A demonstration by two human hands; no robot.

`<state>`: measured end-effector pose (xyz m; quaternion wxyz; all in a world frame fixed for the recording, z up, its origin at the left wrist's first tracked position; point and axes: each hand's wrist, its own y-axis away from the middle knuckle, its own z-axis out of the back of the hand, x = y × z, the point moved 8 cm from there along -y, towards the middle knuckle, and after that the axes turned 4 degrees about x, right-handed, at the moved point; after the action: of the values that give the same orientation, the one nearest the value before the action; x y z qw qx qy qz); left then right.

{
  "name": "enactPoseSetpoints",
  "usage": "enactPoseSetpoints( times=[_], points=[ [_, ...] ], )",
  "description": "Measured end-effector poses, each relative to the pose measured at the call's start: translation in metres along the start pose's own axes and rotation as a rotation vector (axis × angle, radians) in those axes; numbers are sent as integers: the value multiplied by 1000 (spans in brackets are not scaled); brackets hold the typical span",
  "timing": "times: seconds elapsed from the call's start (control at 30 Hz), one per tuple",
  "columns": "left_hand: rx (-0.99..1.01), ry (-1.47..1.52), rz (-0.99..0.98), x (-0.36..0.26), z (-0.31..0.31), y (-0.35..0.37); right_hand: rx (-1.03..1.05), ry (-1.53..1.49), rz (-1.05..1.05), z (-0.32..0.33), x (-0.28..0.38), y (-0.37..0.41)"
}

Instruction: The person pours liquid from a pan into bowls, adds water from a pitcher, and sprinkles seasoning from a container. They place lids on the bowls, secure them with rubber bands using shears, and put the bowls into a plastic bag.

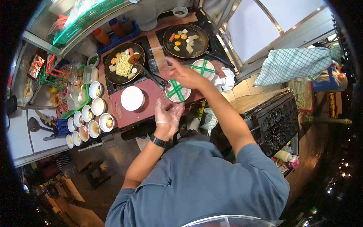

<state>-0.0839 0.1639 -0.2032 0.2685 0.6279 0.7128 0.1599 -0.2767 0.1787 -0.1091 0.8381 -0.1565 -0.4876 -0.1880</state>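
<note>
My left hand (169,119), in a clear plastic glove, lies palm up at the counter's front edge with fingers apart, its fingertips right beside a round white container (174,98) crossed with green printed tape. Above that container my right hand (185,75) reaches in with fingers spread, nothing showing in it. A second taped white container (204,70) stands just past my right wrist. To the left, a white bowl (132,98) sits on the red-brown board (118,101). A spatula with a dark handle (153,78) rests in the left pan (105,68), against noodles (124,66).
Another pan (166,39) holds pieces of sausage and other food at the back. Several small bowls of ingredients (94,129) crowd the left front. Crumpled white tissue (227,80) lies at right, near a black moulded griddle (278,128). A checked cloth (295,64) hangs beyond.
</note>
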Motion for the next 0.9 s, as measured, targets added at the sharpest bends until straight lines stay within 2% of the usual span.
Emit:
enactPoseSetpoints(
  times=[0.07,0.2,0.23,0.27,0.3,0.33,0.4,0.43,0.47,0.5,0.53,0.57,0.63,0.67,0.7,0.77,0.8,0.83,0.87,0.9],
  points=[
    [6,31,-18,-3,-9,-8,245,152,-72,-33,-24,-21],
    [-54,74,-22,11,10,-17,365,153,-61,-14,-28,-32],
    [-70,56,-25,17,22,-18,376,153,-55,2,-30,-34],
    [59,-25,91,31,28,-20,302,154,-87,27,-28,-34],
    [106,-14,172,47,0,2,226,154,-121,47,-28,-35],
    [119,-91,169,60,-13,6,231,154,-122,56,-24,-38],
    [138,-175,176,83,-27,2,523,318,-308,57,-43,-34],
    [169,-227,76,85,-34,-5,516,320,-314,56,-59,-37],
    [203,-278,-25,85,-41,-12,578,391,-231,40,-84,-40],
    [209,-280,-20,91,-46,-19,641,462,-146,33,-81,-39],
    [227,-296,-81,90,-54,-28,647,346,-146,35,-82,-35],
    [259,-296,-152,88,-58,-39,643,347,-146,41,-78,-33],
    [288,-294,-222,88,-63,-56,314,304,-115,81,-70,-31],
    [321,-385,-303,84,-69,-61,225,377,-19,102,-55,-22],
    [357,-475,-386,79,-84,-61,226,381,-20,105,-49,-15],
    [315,-387,-373,84,-89,-69,76,313,-430,123,-68,9],
    [279,-287,-337,87,-83,-81,106,244,-354,115,-74,14],
    [243,-188,-301,92,-77,-91,130,324,-319,107,-89,13],
    [163,-222,-293,91,-81,-89,43,320,-248,113,-82,17],
    [170,-223,-293,93,-86,-90,-38,315,-175,113,-70,26]
  ],
)
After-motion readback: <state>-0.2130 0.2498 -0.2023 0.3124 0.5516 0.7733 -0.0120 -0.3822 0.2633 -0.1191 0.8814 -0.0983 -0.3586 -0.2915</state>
